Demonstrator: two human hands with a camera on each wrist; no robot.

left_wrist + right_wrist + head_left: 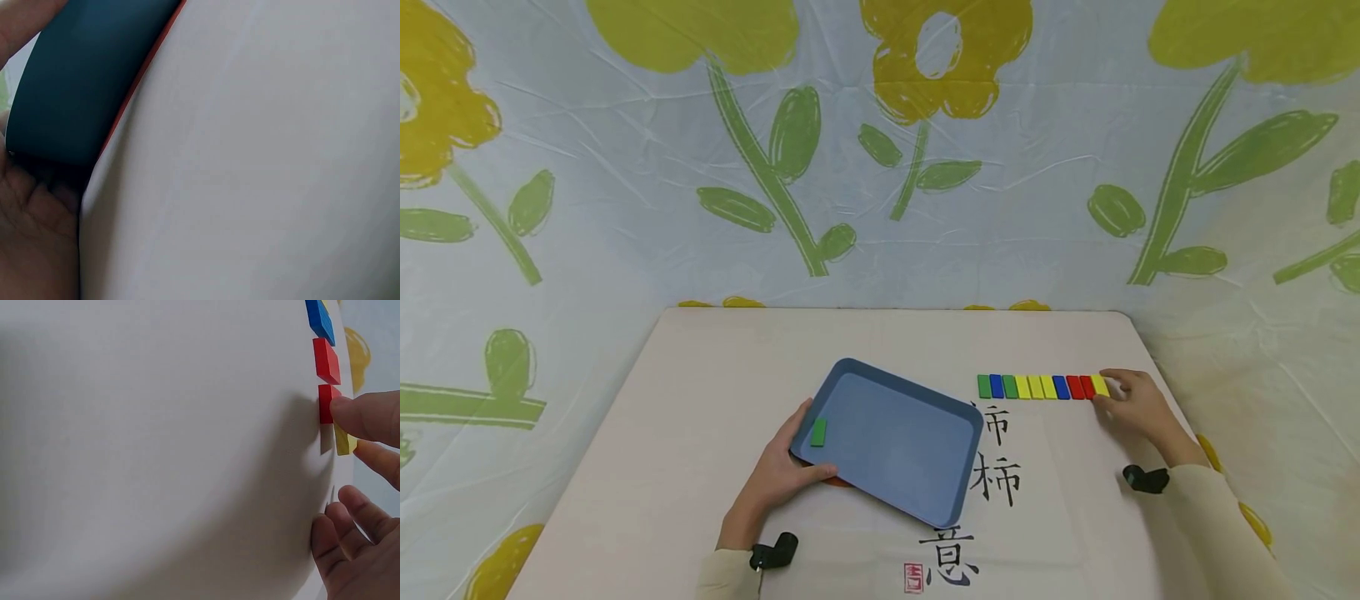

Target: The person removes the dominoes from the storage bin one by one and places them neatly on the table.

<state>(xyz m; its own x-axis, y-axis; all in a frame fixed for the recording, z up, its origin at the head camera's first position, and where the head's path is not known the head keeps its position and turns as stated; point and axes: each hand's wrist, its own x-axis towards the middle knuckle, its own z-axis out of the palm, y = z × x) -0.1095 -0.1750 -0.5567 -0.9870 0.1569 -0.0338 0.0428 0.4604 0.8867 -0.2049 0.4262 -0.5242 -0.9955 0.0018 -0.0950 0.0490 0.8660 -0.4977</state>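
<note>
**Right hand (1137,408) pinches yellow tile (1101,385), left hand (777,471) grips blue tray (895,450)**

We see the yellow tile at the right end of a row of tiles (1035,387) on the white table (715,367). Right grip: narrow pinch, thumb and index finger on the tile, other fingers loosely bent. In the right wrist view the thumb overlaps the adjacent red tile (325,405). We can't tell if the yellow tile is off the table.

Row, our left to right: green, blue, green, three yellow, blue, two red, pinched yellow.

Left grip: closed on the tray's left corner, thumb along the near rim, fingers curled at the outer side. Tray sits left of the row, turned at an angle. One green tile (818,432) lies inside, near the left end.

Also in our view: black characters (952,557) and a red stamp (913,577) on the table, black wrist cameras (1147,479) on both wrists, flowered cloth (1015,242) behind.
</note>
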